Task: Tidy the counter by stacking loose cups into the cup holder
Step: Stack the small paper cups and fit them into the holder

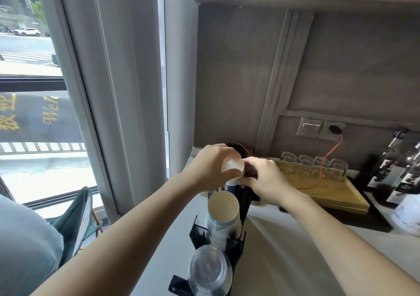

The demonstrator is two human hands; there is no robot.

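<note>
A black cup holder (241, 245) stands on the white counter (284, 250) with three stacks in a row. Nearest is a stack of clear plastic cups (210, 270). A stack of upside-down paper cups (223, 216) with a blue and white print fills the middle slot. My left hand (211, 168) grips an upside-down white paper cup (233, 167) over the farthest, dark blue stack (231, 187). My right hand (266, 180) rests against that stack's right side, fingers curled on it and the holder's far end.
A wooden tray (334, 193) with several glass jars (313, 162) sits behind my right hand. Dark bottles (395, 170) stand at the far right. A red cable (327, 157) runs from a wall socket (331, 131). A window and pillar close off the left side.
</note>
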